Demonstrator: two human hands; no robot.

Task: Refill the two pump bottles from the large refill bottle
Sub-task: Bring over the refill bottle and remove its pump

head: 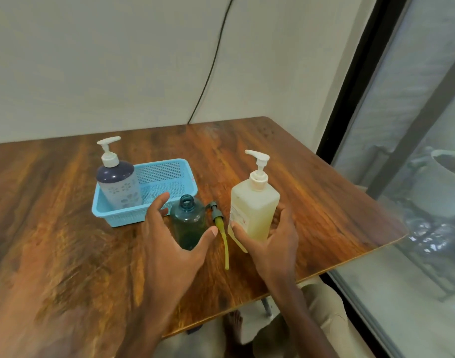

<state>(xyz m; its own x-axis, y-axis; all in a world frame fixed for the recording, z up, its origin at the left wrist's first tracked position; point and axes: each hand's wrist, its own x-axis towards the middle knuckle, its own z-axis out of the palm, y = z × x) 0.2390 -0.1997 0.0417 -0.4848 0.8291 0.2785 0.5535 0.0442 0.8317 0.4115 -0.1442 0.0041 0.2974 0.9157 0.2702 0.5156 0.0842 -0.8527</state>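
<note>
Right now the left hand (169, 241) is spreading open around the uncapped teal bottle (187, 218) on the surface (66, 228). Just right of that bottle, its pump (218, 218) is lying flat, and the right hand (270, 241) is gripping the large refill bottle (252, 210). Behind-left, another pump bottle (118, 182) is standing in a basket (169, 171).

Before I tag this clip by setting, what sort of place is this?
Likely a plain indoor room, home or office: a wooden table against a plain wall, beside a large window with a plant pot outside.
</note>
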